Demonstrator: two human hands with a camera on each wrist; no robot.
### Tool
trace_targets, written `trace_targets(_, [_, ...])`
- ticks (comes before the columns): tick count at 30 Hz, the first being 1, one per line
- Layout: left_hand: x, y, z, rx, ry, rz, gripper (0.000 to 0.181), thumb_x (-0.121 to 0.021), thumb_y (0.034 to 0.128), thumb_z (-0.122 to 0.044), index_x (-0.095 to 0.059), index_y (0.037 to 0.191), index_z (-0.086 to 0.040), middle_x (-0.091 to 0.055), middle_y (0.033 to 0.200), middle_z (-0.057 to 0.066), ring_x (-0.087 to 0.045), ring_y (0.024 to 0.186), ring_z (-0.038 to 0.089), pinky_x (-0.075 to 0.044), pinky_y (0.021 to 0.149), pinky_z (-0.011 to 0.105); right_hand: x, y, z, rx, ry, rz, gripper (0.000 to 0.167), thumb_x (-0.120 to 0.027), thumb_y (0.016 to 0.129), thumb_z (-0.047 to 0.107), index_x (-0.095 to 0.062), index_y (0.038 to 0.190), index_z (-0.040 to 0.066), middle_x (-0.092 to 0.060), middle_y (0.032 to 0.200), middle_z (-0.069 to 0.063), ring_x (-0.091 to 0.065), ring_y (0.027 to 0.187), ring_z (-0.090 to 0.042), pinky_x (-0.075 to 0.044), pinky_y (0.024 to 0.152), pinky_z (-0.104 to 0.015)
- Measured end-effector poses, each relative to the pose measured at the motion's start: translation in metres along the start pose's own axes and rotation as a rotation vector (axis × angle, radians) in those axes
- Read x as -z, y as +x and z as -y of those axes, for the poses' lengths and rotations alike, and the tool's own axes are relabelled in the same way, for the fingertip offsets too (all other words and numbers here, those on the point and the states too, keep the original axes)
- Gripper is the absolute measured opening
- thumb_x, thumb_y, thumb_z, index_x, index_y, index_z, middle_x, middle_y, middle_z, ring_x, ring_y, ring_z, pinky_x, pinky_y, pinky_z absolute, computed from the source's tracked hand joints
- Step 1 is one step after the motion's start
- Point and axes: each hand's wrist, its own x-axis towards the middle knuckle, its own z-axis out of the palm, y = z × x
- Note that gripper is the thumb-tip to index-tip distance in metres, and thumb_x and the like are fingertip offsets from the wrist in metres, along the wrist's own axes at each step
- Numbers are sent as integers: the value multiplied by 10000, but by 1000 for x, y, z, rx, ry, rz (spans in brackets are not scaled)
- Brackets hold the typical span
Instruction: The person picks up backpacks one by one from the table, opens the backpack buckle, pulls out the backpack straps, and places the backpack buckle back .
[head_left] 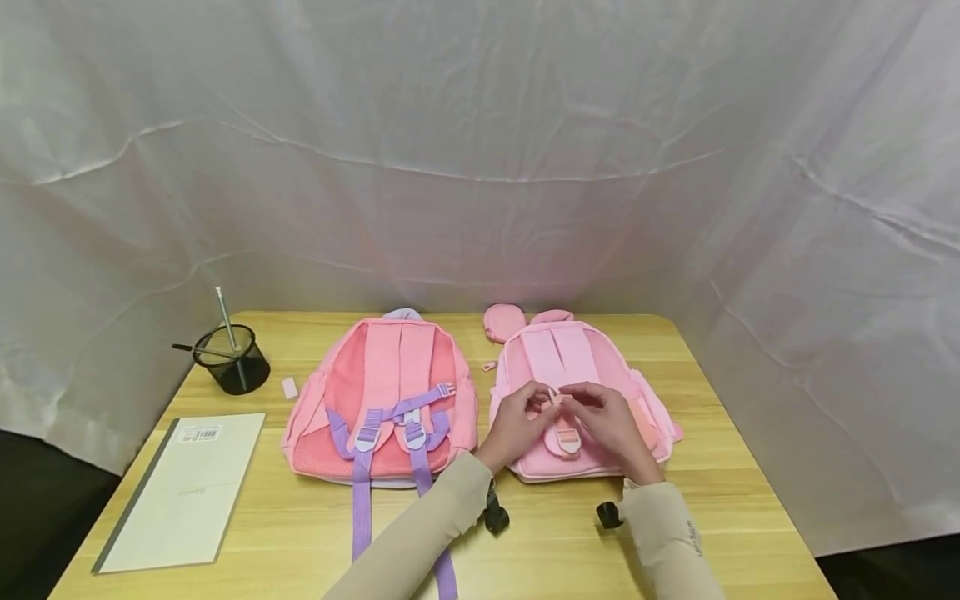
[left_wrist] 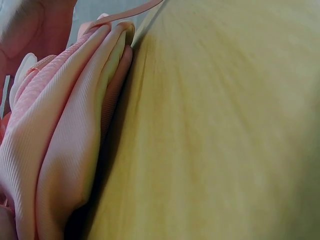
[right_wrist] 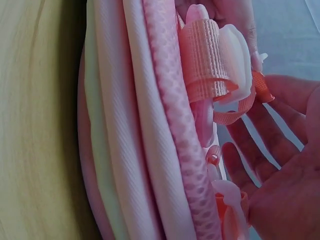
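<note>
A light pink backpack [head_left: 558,354] lies with its strap side up. Over its lower part, my left hand [head_left: 521,423] and right hand [head_left: 611,423] meet at the fingertips. Both pinch a short orange webbing strap [right_wrist: 262,87], and a small white bit [head_left: 552,394] shows between the fingers. Just below them is a pale plastic buckle [head_left: 568,440] threaded with orange webbing. In the right wrist view the webbing loops through the buckle, and my right fingers [right_wrist: 255,145] spread loosely behind it. The left wrist view mostly shows the layered side of the backpack [left_wrist: 60,145].
Left of it lies a coral backpack [head_left: 378,358] with purple straps [head_left: 362,508] trailing towards me. A round pink pouch [head_left: 504,322] sits at the back. Further left are a black mesh pen holder [head_left: 243,373], a small pink eraser-like block [head_left: 289,387] and a notebook [head_left: 183,492].
</note>
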Motion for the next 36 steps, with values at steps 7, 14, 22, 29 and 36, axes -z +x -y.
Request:
trace_targets(7, [-1, 1, 2, -5, 15, -4, 232, -750, 964, -277, -692, 1152, -153, -735, 1008, 5, -669, 922, 81, -549, 855, 237, 0, 0, 1, -50, 75, -45, 348, -737, 979, 242, -687, 1258, 40, -750, 1142, -168, -706, 1081, -296, -528, 907, -180])
trace_targets(14, [-1, 1, 2, -12, 7, -7, 240, -747, 965, -310, -697, 1142, -156, -737, 1007, 1, -669, 917, 83, -546, 858, 246, 0, 0, 2, -42, 58, -56, 314, -741, 976, 245, -720, 1216, 43, -754, 1140, -157, -704, 1071, -285, -529, 900, -206])
trace_targets(22, [-1, 0, 2, -5, 8, -12, 248, -749, 962, -337, -699, 1140, -172, -731, 1005, -14, -659, 919, 71, -541, 852, 241, 1, -1, -2, -23, 33, -24, 308, -744, 972, 294, -751, 1204, 91, -761, 1131, -115, -692, 1063, -218, -530, 921, -220])
trace_targets(29, [-1, 0, 4, -14, -2, -20, 216, -752, 960, -282, -695, 1129, -160, -723, 969, -12, -636, 884, 53, -532, 817, 231, 2, -3, -8, -3, 8, 10, 430, -822, 903, 216, -689, 1284, 67, -744, 1167, -147, -702, 1091, -280, -555, 989, -364])
trace_targets(36, [0, 0, 4, -3, -32, -16, 220, -744, 967, -316, -693, 1124, -170, -731, 978, -8, -648, 897, 56, -535, 818, 225, -3, 0, -8, 7, -54, -16, 271, -836, 874, 145, -758, 1116, 53, -776, 1032, -124, -705, 916, -177, -552, 823, -222])
